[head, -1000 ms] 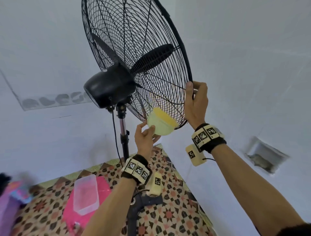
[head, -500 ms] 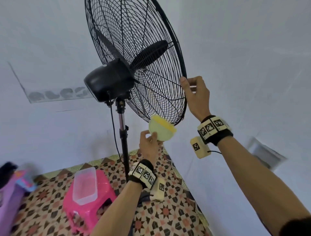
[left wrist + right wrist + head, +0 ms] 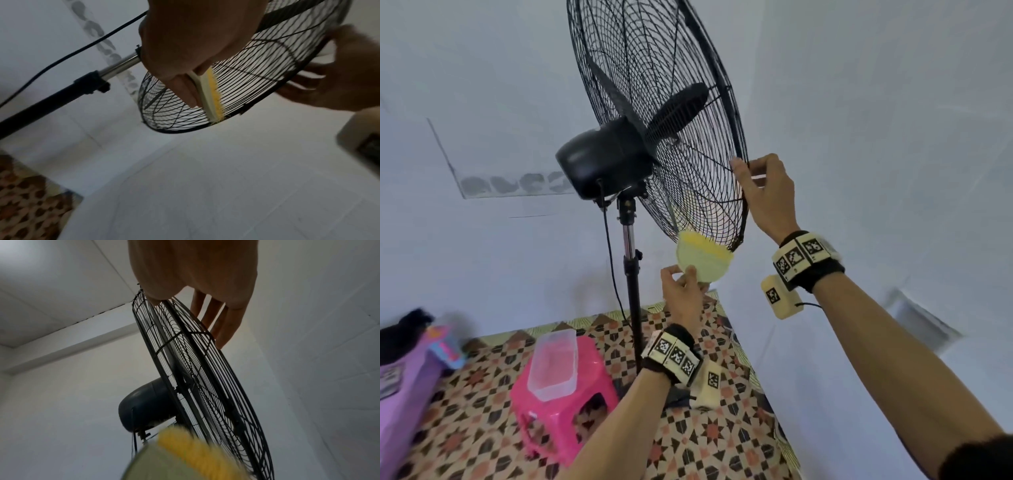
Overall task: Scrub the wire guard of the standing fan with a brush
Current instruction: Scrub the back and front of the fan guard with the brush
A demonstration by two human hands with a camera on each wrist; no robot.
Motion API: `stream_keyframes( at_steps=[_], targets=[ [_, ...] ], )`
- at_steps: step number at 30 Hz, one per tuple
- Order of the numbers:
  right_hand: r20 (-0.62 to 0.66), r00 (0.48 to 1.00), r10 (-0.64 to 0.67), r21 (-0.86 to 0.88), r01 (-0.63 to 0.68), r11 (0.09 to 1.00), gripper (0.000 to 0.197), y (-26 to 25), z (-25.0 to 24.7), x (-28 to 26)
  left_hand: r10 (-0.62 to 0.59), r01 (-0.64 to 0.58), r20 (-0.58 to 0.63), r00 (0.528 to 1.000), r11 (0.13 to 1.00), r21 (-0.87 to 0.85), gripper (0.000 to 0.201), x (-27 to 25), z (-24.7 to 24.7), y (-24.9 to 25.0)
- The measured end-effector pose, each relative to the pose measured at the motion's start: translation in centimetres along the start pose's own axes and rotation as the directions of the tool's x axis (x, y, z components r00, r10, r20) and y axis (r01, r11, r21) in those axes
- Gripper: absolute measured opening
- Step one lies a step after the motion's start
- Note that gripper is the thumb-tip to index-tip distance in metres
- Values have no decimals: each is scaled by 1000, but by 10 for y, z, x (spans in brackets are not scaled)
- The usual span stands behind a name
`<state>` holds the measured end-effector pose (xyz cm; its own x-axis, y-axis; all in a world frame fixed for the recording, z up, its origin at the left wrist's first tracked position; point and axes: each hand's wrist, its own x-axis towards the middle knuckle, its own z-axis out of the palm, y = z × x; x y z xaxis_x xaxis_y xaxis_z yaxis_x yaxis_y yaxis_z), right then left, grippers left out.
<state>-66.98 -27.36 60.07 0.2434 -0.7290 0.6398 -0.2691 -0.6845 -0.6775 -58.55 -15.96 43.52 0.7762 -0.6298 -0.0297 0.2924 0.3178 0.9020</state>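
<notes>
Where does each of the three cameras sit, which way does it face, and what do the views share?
Head: on the head, facing forward and up at the fan's wire guard; both forearms, left hand, right hand.
Left wrist: under the left hand, looking along its fingers at the brush on the guard's lower rim.
Right wrist: below the right hand, looking up the guard's edge.
Shared: guard and yellow-bristled brush appear in all three.

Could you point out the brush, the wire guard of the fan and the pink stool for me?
brush (image 3: 703, 262): head view, on its pale green back, below the yellow bristles.
wire guard (image 3: 654, 68): head view, on the black mesh above the motor.
pink stool (image 3: 589, 371): head view, on its seat beside the clear tub.
</notes>
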Motion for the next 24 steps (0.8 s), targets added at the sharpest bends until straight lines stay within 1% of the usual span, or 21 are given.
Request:
stream_keyframes(
  at_steps=[2,5,6,8,11,12,13,14,16,18,20,21,22,24],
  targets=[
    [-1,1000,6,0,-6,1000,51,2,-2,1,65,-65,6,998,998,-22,16,-5,7,11],
    [-1,1000,17,-2,-17,1000,53,1,-2,1,199,-195,23,980,975,-108,16,-13,17,38],
    [-2,1000,18,-3,-18,1000,53,1,-2,1,208,-205,14,978,972,-118,16,-12,20,41],
    [-2,1000,21,-3,-21,1000,53,0,-1,0,153,-154,-11,988,984,-89,16,-11,21,36],
    [7,1000,19,-8,-19,1000,54,-1,-2,0,-26,27,-58,998,1000,3,17,-11,17,14],
    [16,1000,15,-11,-15,1000,55,-1,-3,-1,-67,67,-67,995,998,-5,18,-13,14,10],
    [24,1000,5,-11,-5,1000,54,-1,-4,-1,-73,71,-56,996,997,-37,18,-15,12,10],
    [25,1000,-7,-12,8,1000,53,0,-5,0,-46,44,-24,999,995,-87,18,-18,12,14],
    [36,999,-21,-18,22,1000,52,3,-7,-1,65,-51,66,996,980,-190,18,-27,15,26],
    [52,998,-22,-26,24,999,52,2,-8,0,176,-151,99,979,964,-221,19,-31,22,39],
    [71,997,-13,-29,15,999,53,0,-8,2,241,-229,60,969,960,-161,20,-29,32,43],
    [77,997,-9,-26,11,1000,53,0,-8,3,267,-263,28,963,959,-103,20,-27,36,38],
    [83,997,-4,-20,6,1000,53,0,-9,4,286,-286,-1,958,958,-35,20,-25,38,30],
    [95,996,2,-9,-1,1000,52,0,-10,5,297,-293,-26,955,951,103,19,-22,35,7]
  ],
)
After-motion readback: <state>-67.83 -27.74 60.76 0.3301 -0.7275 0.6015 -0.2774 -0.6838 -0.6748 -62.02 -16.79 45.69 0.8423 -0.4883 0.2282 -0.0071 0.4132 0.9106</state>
